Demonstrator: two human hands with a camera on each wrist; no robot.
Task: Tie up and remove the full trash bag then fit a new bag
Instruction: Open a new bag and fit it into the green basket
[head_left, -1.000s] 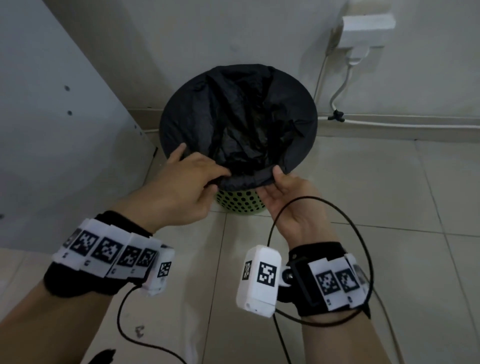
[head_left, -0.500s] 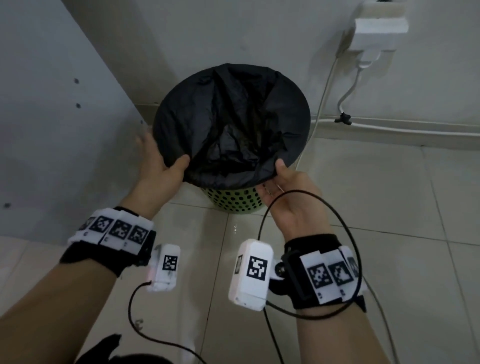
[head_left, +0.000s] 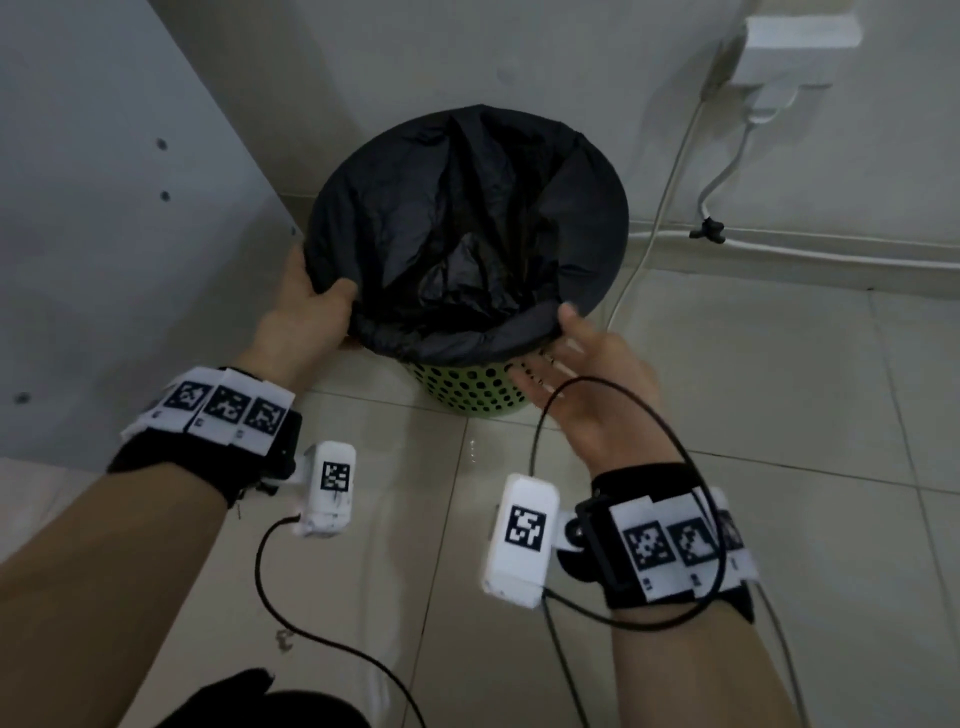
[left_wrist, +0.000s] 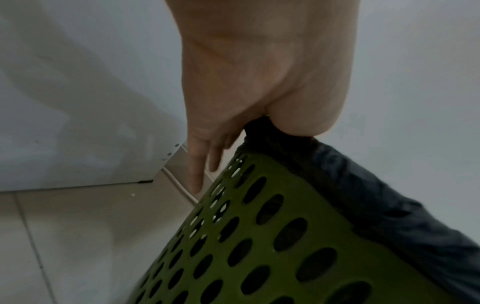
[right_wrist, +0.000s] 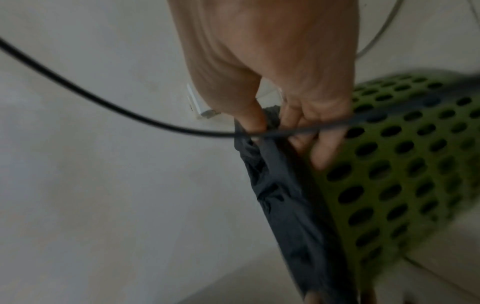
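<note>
A: Head view: black trash bag (head_left: 467, 228) lines the green bin (head_left: 467, 389) on the floor by the far wall. Left hand (head_left: 306, 312) pinches the left rim fold.

B: Left wrist view: thumb over the fold, other fingers (left_wrist: 194, 164) straight.

A: Right wrist view: right hand (right_wrist: 280, 86) pinches the bag's hem. We'd pull both sides down evenly.

One green perforated bin (head_left: 470, 387); one black trash bag (head_left: 467, 244) lining it. Two hands: left hand (head_left: 306, 312), right hand (head_left: 592, 374). Two wrist cameras (head_left: 328, 488). One wall power adapter (head_left: 795, 41). One white panel (head_left: 104, 234).
</note>
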